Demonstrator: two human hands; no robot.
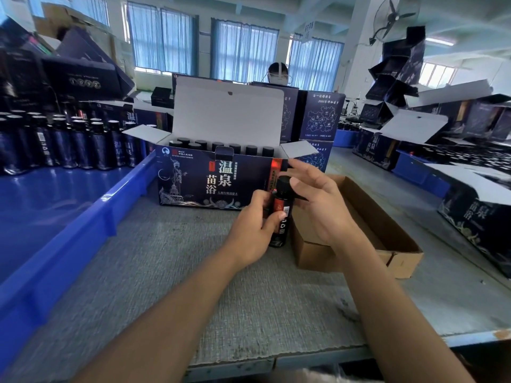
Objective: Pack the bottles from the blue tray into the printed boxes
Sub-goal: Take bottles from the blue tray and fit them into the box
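A dark printed box (pixel 210 181) stands open on the grey table, lid up, with several black-capped bottles (pixel 218 146) inside. In front of its right end my left hand (pixel 254 230) grips a dark bottle (pixel 280 217) upright by its body. My right hand (pixel 315 200) holds the bottle's black cap from the right, thumb on the cap and fingers loosely extended. At the left lies the blue tray (pixel 83 225), and several dark bottles (pixel 69 145) stand in rows at its far end.
An open brown cardboard box (pixel 387 244) lies just right of my hands. More printed boxes (pixel 475 217) stand and pile up at the right, behind and at the upper left. A person sits behind the open box. The table's front edge runs below my forearms.
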